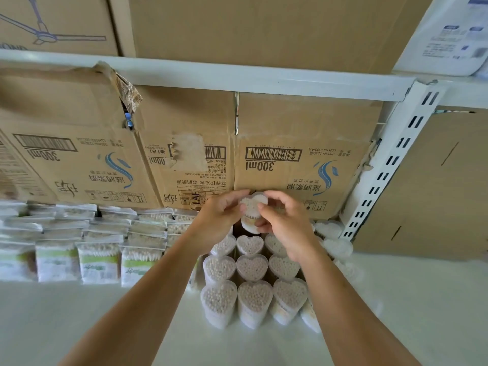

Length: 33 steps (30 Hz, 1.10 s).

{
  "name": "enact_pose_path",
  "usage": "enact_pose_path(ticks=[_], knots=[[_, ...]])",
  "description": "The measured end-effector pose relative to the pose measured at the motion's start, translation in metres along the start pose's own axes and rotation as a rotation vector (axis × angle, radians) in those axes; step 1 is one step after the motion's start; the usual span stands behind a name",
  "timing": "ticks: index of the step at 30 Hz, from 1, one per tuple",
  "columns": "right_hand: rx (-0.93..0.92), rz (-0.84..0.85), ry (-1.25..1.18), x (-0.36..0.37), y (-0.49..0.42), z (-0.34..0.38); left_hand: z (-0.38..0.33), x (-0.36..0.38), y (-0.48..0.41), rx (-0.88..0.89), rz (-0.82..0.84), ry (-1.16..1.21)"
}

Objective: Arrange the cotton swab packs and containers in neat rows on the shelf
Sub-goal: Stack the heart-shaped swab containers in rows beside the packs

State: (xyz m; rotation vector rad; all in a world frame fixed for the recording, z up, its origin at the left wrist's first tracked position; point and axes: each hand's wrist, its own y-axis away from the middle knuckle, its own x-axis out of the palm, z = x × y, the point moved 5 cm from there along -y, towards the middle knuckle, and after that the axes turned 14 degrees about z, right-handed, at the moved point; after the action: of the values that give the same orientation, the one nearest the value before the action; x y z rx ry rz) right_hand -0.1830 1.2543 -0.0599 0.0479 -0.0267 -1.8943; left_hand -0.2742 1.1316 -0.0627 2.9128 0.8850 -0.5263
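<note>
Placement: left grip [220,215] and right grip [286,224] pinch a tub [252,207] over the rows' [252,266] back gap; lowering it upright seems next.

"Shop, or somebody's cupboard?"

"A shop, or its stockroom, I'd say. That's a white metal shelf [79,326] hung on a slotted upright [390,159], the kind retailers use."

"And the boxes behind?"

"Shipping cartons [303,122], printed with a barcode [273,154] and '300ml'. There's another carton [52,22] on the level above with a ceiling fan drawn on it. In front are identical cotton swab packs [99,262] in rows and heart-shaped containers [254,299], many of each. That's stock."
</note>
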Motion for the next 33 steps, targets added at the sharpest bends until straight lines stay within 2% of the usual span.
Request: enact_pose_path(ticks=[8,12,14,16,19,22,25,30,33], knots=[[-0.047,-0.035,-0.046,0.001,-0.001,-0.001,0.001,-0.005,0.002,0.066,-0.167,-0.056],[-0.006,-0.053,0.007,0.002,-0.003,-0.013,0.015,-0.005,0.003,0.008,-0.217,-0.091],[0.019,-0.1,0.146,-0.001,-0.005,-0.021,0.023,-0.002,0.001,-0.029,-0.217,-0.139],[0.049,-0.121,0.368,-0.004,-0.007,-0.025,0.026,0.002,0.0,-0.046,-0.213,-0.282],[0.068,-0.071,0.553,-0.002,-0.008,-0.023,0.024,0.01,-0.001,0.004,-0.176,-0.511],[0.027,-0.03,0.745,0.003,-0.009,-0.016,0.025,0.012,-0.003,0.055,-0.147,-0.636],[0.004,-0.031,0.816,0.004,-0.009,-0.013,0.027,0.011,-0.002,0.042,-0.123,-0.72],[-0.014,-0.021,0.864,0.005,-0.007,-0.011,0.03,0.005,0.002,0.055,-0.081,-0.723],[-0.009,-0.002,0.878,0.006,-0.009,-0.011,0.032,-0.003,0.001,0.002,-0.051,-0.728]])
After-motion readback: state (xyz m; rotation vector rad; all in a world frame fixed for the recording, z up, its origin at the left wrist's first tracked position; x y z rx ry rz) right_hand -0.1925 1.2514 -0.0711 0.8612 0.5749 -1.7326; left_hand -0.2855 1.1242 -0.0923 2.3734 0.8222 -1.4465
